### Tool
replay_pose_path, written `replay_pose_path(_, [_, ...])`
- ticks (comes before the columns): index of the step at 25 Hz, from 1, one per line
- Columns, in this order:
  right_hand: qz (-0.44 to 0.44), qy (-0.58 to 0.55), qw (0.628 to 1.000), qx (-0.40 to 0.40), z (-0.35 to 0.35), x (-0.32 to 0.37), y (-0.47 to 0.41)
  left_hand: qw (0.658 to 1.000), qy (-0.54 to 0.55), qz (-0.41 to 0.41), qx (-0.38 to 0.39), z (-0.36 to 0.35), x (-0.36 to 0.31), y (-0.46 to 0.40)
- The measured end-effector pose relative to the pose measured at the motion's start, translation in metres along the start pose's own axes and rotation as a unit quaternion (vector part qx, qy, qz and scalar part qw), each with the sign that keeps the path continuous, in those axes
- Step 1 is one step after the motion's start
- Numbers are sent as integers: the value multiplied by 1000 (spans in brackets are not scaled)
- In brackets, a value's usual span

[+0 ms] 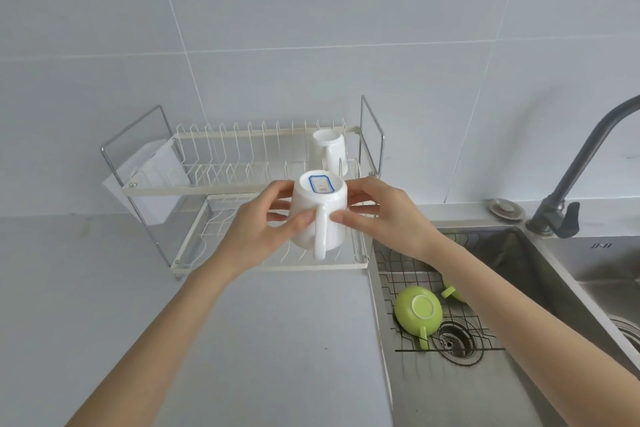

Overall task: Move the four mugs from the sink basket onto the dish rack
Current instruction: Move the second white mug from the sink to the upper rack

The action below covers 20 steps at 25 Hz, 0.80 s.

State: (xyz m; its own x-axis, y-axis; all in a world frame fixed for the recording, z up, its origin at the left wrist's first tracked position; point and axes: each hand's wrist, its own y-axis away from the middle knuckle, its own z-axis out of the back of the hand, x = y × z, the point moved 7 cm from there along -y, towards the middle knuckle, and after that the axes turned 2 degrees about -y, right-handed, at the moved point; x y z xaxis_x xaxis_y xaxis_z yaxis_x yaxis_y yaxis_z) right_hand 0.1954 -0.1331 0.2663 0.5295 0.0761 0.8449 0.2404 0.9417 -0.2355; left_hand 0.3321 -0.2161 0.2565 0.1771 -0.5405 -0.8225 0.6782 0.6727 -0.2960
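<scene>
A pale grey tiled wall backs a grey countertop (104, 288), with a steel sink (540, 288) sunk into it at the right. On the counter's far side stands a two-tier wire dish rack (242, 189), a white holder hung on its left end. Its upper tier carries one white mug (329, 149) at the right end, standing upside down; the rest of that tier and the lower tier's left part lie free.

The left hand (256, 229) and right hand (384, 215) clasp a second white mug (318, 215) between them, just above the lower tier's right part. This held mug is inverted, its labelled base tipped up toward the camera, its axis close to vertical, its handle facing the person. Fingers curl around either side, thumbs pressed near the handle.

Bare counter spreads in front of the rack. In the sink, a wire sink basket (408, 274) holds a green mug (419, 312) upside down, handle pointing toward the person, near the drain (455, 343). A second green mug (452, 291) shows only partly behind the right forearm. A grey faucet (568, 191) rises at the right.
</scene>
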Motion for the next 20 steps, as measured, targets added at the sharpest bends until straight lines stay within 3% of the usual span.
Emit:
replay_pose_path(12, [36, 38, 998, 22, -17, 59, -110, 998, -39, -25, -50, 97, 2, -70])
replay_pose_path(20, [-6, 100, 993, 58, -46, 41, -187, 992, -125, 16, -28, 129, 49, -125])
